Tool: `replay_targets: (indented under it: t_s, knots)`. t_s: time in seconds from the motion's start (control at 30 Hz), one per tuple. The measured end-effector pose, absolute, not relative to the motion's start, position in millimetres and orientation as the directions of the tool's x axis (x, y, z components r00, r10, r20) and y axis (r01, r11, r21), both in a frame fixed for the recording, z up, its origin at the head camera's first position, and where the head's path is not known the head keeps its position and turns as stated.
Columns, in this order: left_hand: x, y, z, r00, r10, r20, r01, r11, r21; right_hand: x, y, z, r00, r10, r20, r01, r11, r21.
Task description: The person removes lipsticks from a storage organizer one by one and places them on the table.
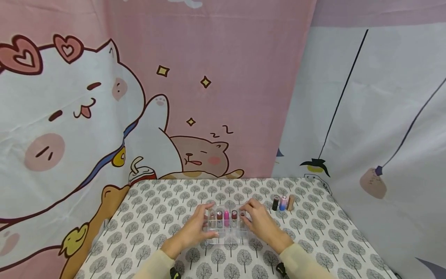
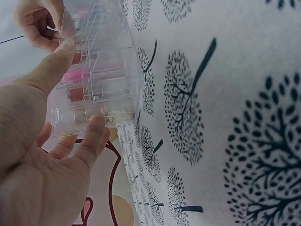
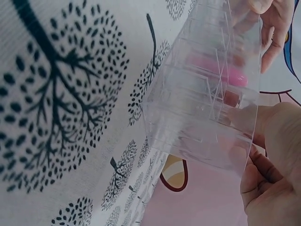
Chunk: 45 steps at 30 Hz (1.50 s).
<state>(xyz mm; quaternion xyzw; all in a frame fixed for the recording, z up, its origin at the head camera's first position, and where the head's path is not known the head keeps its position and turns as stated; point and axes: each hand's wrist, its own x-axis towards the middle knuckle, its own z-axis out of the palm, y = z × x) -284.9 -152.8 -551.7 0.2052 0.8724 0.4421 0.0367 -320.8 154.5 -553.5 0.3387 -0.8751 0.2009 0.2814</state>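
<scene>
A clear plastic lipstick organizer (image 1: 228,235) with several compartments stands on the table. Lipsticks fill its back row, among them a bright pink one (image 1: 227,218) and dark red ones (image 1: 219,216) beside it. My left hand (image 1: 195,224) holds the organizer's left end, thumb at the front and fingers along the side and back. At the right end of the back row, my right hand (image 1: 259,219) pinches a lipstick (image 1: 242,213) with thumb and fingertips. In the right wrist view the organizer wall (image 3: 197,155) stands before those fingertips, and the lipstick there is mostly hidden.
Right of the organizer, three more tubes stand on the table: a black one (image 1: 275,202), a pink-and-blue one (image 1: 283,202) and a tan one (image 1: 290,202). A tree-print cloth (image 1: 156,209) covers the table. Cartoon-printed curtains (image 1: 223,77) hang behind and beside it.
</scene>
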Motion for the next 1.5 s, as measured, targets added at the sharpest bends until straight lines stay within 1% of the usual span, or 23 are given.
replay_targets:
  t_s: [0.2, 0.4, 0.67, 1.2, 1.5]
  knots:
    - [-284.7, -152.6, -551.0, -0.916, 0.384, 0.116, 0.322, 0.530, 0.784, -320.6, 153.1, -553.9, -0.631, -0.452, 0.631, -0.685, 0.706, -0.178]
    - [-285.9, -153.2, -552.6, -0.917, 0.382, 0.119, 0.323, 0.532, 0.783, -319.8, 151.1, -552.5, -0.627, -0.445, 0.639, -0.680, 0.713, -0.171]
    - [-288.3, -153.4, -554.3, -0.916, 0.383, 0.124, 0.330, 0.539, 0.775, -318.2, 150.7, -551.3, -0.632, -0.430, 0.645, -0.682, 0.704, -0.198]
    - [-287.3, -152.4, -552.6, -0.919, 0.379, 0.111, 0.318, 0.545, 0.776, -313.9, 149.5, -549.0, -0.708, -0.338, 0.620, -0.644, 0.670, -0.369]
    - [-287.4, -152.5, -552.1, -0.919, 0.382, 0.102, 0.311, 0.538, 0.783, -313.8, 149.9, -547.6, -0.710, -0.298, 0.638, -0.628, 0.677, -0.384]
